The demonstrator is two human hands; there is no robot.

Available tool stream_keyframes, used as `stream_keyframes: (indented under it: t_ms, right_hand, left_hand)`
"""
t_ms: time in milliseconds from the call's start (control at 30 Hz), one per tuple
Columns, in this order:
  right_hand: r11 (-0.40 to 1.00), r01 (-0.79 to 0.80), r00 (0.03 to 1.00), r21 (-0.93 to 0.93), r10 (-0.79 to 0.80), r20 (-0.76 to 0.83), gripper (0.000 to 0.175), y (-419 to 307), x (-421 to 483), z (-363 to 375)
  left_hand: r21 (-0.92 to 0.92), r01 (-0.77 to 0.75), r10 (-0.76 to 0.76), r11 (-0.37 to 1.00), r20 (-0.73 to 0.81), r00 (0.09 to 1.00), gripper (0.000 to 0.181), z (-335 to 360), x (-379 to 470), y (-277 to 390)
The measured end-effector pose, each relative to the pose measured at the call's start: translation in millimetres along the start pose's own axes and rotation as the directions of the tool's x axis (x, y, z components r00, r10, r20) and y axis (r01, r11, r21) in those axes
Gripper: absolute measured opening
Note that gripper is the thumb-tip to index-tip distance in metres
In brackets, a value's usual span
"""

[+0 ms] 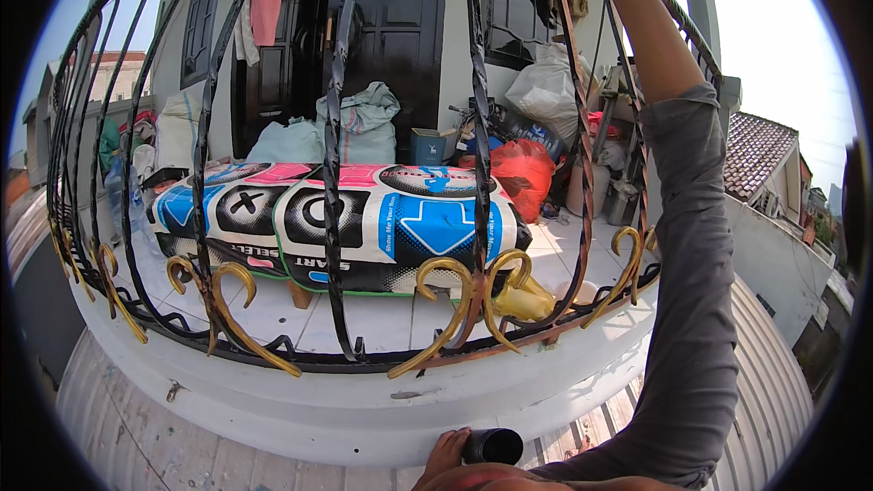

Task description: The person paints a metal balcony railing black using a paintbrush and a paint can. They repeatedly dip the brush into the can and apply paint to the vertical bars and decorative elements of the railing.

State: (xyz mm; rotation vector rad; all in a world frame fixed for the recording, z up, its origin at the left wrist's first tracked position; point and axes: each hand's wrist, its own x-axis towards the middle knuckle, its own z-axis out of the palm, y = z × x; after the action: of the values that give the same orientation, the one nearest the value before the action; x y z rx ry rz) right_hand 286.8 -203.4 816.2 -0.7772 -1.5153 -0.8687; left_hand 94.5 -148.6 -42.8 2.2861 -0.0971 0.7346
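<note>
At the bottom edge, my left hand (447, 451) holds a black cup (501, 447) by its left side, its round mouth facing me; part of the hand is hidden. My right arm, in a grey sleeve, reaches up along the right side, and its hand is beyond the top edge. Before me stands a balcony railing of black twisted metal bars (332, 150) with gold-painted scrolls (447, 273) and rust-coloured patches. Behind the bars, a printed dance mat (327, 218) covers a low piece of furniture on white tiles.
Corrugated roofing (232, 443) lies below the white balcony ledge (307, 402). Woven sacks (368, 126), a red plastic bag (522, 177) and a grey bin (427, 146) stand behind the mat, near dark doors (389, 27). A yellow bag (524, 300) lies by the railing.
</note>
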Motion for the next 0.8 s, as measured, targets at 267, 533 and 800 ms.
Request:
stream_keyframes:
  t_ms: [267, 533, 800]
  right_hand:
    - [0.997, -0.063, 0.997, 0.042, 0.064, -0.039, 0.016, -14, -13, 1]
    - [0.995, 0.009, 0.973, -0.103, -0.032, -0.23, 0.013, -24, -20, 15]
    - [0.748, 0.329, 0.923, -0.576, -0.384, 0.028, 0.013, -34, -80, 26]
  left_hand:
    - [-0.011, 0.036, -0.036, 0.999, 0.017, 0.999, 0.086, 7, -3, -5]
    - [-0.016, 0.059, -0.059, 0.998, 0.011, 0.998, 0.077, 30, -10, -27]
    - [-0.01, 0.095, -0.095, 0.995, 0.02, 0.995, 0.069, 54, -17, -49]
